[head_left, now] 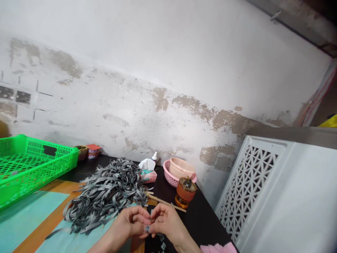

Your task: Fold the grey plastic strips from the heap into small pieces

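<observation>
My left hand (pixel 131 222) and my right hand (pixel 170 223) meet low in the middle of the head view, fingertips pinched together. A small grey strip (pixel 146 228) shows between their thumbs, and both hands appear closed on it. Under my right hand hangs or lies a short grey folded length (pixel 162 243); whether it joins the strip I cannot tell. Just left of my hands lies a big heap of grey strips (pixel 107 193), spread loosely over the table.
A green plastic crate (pixel 50 168) stands at the left. Behind the heap are a tissue pack (pixel 149 174) and small tubs (pixel 92 151). Pink baskets (pixel 181 167), an amber jar (pixel 185 193) and a wooden stick (pixel 168 203) sit right of it. A white lattice panel (pixel 254 182) borders the right.
</observation>
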Motion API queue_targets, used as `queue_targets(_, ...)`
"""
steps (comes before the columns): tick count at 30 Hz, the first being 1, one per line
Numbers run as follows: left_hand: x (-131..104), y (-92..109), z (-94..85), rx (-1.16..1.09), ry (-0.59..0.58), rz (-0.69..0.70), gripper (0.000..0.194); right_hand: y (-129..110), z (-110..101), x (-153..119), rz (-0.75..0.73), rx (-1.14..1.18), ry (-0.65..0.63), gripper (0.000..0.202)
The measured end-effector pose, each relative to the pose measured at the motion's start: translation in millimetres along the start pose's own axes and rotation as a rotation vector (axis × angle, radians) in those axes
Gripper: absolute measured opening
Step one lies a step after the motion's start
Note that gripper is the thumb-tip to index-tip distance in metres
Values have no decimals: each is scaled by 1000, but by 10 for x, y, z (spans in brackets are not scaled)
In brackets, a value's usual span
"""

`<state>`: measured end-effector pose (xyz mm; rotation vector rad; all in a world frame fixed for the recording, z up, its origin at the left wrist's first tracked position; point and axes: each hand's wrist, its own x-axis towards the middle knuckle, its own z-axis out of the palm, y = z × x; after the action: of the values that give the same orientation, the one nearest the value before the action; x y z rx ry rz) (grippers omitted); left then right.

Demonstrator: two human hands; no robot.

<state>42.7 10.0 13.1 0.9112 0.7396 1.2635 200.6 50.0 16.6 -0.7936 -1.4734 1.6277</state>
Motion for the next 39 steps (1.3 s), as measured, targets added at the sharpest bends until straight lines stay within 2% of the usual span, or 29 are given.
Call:
queue_targets(9, 5, -22, -6, 10, 50, -11, 34, -52, 23, -16, -8, -4, -26, 47)
queue_targets(17, -22, 48, 17, -7, 16, -36, 34, -41, 24, -19, -5, -2, 14, 45)
queue_targets(22, 2, -21, -47, -56, 16, -46, 34, -11, 22, 8, -31, -6, 20, 44)
queue_targets(27, 16, -63, -123, -68, 63, -58, 32, 0, -56, 14, -93, -58, -44, 35)
queue_targets(33, 119, -186, -224, -108, -5, 52, 31, 46, -218, 94, -75, -103, -235, 40)
queue_targets(36, 174, -258, -264, -114, -24, 98, 31, 75, -267, 135, -77, -121, -258, 33)
queue_targets(39, 167, -242, -244, -118, 1, 89, 32, 78, -286, 132, -120, -160, -253, 23)
